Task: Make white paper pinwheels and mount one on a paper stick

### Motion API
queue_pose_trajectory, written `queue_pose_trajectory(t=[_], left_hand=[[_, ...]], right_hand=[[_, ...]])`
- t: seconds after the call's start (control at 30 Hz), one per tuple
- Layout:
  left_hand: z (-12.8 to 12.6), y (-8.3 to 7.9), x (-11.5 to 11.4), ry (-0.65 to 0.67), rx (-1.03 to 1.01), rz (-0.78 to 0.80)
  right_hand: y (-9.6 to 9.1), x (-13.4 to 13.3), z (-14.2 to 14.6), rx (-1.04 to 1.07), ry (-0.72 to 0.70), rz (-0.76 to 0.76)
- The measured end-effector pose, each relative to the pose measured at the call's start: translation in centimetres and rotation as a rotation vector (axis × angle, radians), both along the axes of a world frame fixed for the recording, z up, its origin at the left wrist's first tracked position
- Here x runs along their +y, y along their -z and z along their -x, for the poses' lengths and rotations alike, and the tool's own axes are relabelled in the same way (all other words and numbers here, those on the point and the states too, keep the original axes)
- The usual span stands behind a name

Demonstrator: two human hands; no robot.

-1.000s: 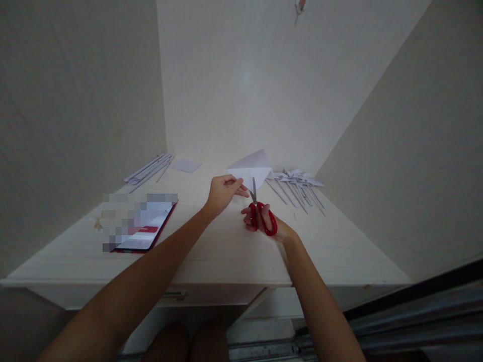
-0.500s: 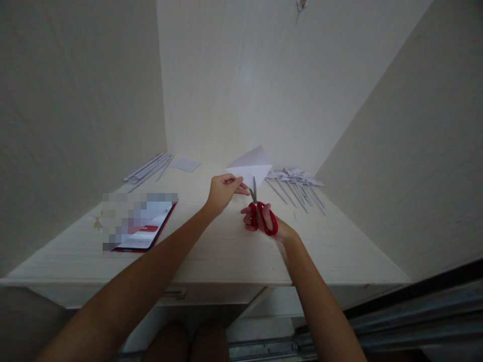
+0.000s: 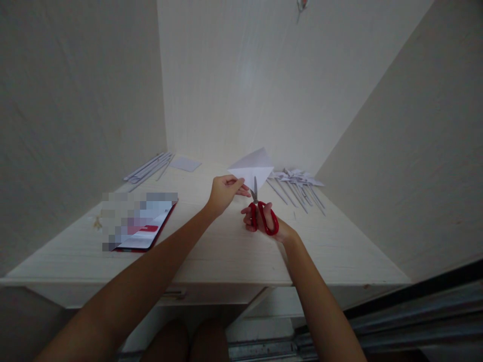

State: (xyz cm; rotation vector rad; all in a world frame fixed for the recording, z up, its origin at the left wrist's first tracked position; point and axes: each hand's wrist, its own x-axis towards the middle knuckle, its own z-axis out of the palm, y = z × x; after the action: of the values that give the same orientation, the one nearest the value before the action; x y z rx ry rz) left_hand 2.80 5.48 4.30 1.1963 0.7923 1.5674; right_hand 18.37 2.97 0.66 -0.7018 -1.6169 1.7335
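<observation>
My left hand [image 3: 223, 192] pinches the lower left edge of a folded white paper [image 3: 252, 166] held up above the pale wooden desk [image 3: 226, 246]. My right hand [image 3: 264, 221] has its fingers through the handles of red-handled scissors [image 3: 259, 210]. The blades point up and away from me into the bottom edge of the paper, nearly closed. Both forearms reach in from the bottom of the view.
A heap of white paper pieces on thin sticks [image 3: 298, 186] lies at the right back of the desk. Several thin rolled sticks [image 3: 149, 168] and a small white sheet [image 3: 186, 164] lie at the left back. A red-edged tablet [image 3: 141, 223] lies at the left. Walls enclose three sides.
The scissors and paper have shifted very slightly to the right; the blades sit a little deeper in the paper's edge. Both hands keep their hold.
</observation>
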Motion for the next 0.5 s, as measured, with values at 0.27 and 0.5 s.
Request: queue_pose_trajectory(t=[0.27, 0.5], left_hand=[[-0.04, -0.02, 0.02, -0.002, 0.010, -0.007], [-0.03, -0.08, 0.01, -0.008, 0.001, -0.003]], right_hand=[[0.09, 0.09, 0.05, 0.005, 0.007, -0.024], [-0.15, -0.07, 0.19, 0.013, 0.064, -0.033]])
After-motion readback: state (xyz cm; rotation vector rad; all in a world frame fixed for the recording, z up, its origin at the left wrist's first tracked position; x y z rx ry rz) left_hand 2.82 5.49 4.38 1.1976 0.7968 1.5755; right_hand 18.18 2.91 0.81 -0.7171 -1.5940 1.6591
